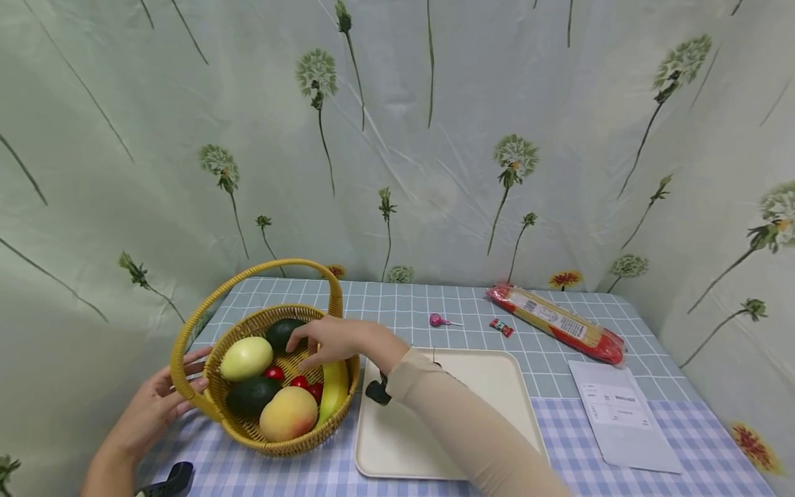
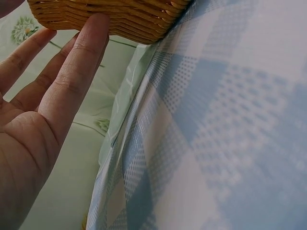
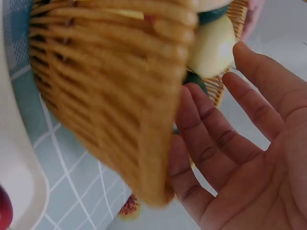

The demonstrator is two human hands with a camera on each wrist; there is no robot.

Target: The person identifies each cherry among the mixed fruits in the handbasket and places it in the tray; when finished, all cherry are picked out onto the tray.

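A yellow wicker basket point(image 1: 273, 449) with a tall handle stands at the left of the table. Inside lie a pale yellow-green fruit point(image 1: 246, 359), two dark green fruits, one at the back point(image 1: 282, 334) and one in front point(image 1: 251, 397), a peach point(image 1: 288, 415), a banana point(image 1: 334, 392) and several small red fruits point(image 1: 275, 373). My left hand point(image 1: 155, 400) touches the basket's left side with extended fingers point(image 2: 72, 76). Over the basket's right rim reaches my right hand point(image 1: 335, 338), its loosely bent fingers point(image 3: 206, 139) beside the back dark green fruit, with nothing visibly held.
Right of the basket lies a cream tray point(image 1: 522, 414), partly covered by my right arm; a red round thing point(image 3: 4, 208) shows there. Behind are a lollipop point(image 1: 437, 319), a small wrapped candy point(image 1: 501, 327), a long red-and-yellow package point(image 1: 559, 323) and a grey mailing envelope point(image 1: 624, 414).
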